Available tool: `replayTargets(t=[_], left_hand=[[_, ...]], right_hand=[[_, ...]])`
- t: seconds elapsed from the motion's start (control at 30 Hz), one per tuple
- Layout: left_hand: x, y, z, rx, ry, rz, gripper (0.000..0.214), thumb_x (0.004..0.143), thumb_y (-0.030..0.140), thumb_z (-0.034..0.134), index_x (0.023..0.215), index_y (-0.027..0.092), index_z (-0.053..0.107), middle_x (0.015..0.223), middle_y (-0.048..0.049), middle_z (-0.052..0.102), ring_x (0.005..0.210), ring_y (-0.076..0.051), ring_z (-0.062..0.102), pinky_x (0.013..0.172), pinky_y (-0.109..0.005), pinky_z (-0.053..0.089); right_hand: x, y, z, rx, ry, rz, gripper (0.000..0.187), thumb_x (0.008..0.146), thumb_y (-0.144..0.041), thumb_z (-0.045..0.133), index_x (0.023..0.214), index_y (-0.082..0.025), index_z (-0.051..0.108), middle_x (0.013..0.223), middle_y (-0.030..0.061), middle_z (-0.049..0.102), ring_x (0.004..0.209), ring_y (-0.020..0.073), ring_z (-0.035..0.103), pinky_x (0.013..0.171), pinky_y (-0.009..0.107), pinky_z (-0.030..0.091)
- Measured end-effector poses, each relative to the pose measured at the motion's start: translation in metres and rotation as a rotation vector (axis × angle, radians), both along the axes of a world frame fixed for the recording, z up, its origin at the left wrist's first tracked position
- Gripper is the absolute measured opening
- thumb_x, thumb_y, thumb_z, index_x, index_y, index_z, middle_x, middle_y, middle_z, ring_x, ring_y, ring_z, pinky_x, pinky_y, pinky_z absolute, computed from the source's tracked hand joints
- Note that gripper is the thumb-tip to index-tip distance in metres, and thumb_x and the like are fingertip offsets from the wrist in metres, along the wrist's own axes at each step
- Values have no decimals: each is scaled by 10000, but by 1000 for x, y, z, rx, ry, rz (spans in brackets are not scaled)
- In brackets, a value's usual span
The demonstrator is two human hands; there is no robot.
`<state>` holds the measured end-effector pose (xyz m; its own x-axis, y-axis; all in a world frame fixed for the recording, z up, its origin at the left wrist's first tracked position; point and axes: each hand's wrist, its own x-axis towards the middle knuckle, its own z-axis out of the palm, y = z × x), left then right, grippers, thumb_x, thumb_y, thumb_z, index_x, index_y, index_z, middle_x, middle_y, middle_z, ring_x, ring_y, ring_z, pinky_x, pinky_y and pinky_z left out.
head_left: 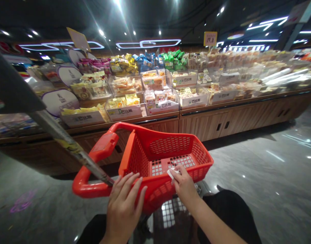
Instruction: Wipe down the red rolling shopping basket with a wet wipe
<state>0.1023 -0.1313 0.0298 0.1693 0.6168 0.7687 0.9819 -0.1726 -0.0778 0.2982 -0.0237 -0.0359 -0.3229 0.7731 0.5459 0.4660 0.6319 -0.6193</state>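
Observation:
A red plastic shopping cart (155, 195) stands right before me, its basket holding nothing that I can see. My left hand (125, 200) lies with fingers spread at the near rim, close to the handle end; whether it presses on the plastic I cannot tell. Pinched in my right hand (183, 184) is a small white tissue (173, 173), held at the basket's near rim. A grey pole (71, 145) with a worn yellow label slants down from the upper left to the cart beside my left hand.
Beyond the cart runs a wooden display counter (203, 125) with clear bins of packaged bakery goods (125, 100). Blue (147, 61) and green packets (174, 58) are heaped at the back. A price sign (210, 39) rises above. Shiny grey floor (272, 176) extends to the right.

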Motion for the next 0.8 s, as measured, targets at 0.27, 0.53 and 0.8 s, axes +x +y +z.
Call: replayTargets(t=[0.27,0.53,0.8], left_hand=[[13,43,-12,-368,159,163,202,875,212,478,934,196,671,799,-13,706,755,-189,624,816,-384,410],[-1,36,-15,-345,105,190,200,894,281,470,882,226,662,804,3,700,754,-180,618,771,-364,357],[-9,34,-17,-335,88,186,226,902,292,448,875,233,664,799,10,698,740,-167,611,756,-349,347]], right_hand=[[-34,-18,12,-20,-65,84,368,788,3,464,1073,-157,632,1002,94,513,837,180,560,792,291,512],[2,-2,-4,-39,-47,-11,386,784,24,440,1051,-155,654,1038,108,515,908,203,557,855,338,498],[-14,-13,-5,-7,-59,-10,416,773,27,446,1098,-157,630,1026,106,507,886,196,561,823,316,514]])
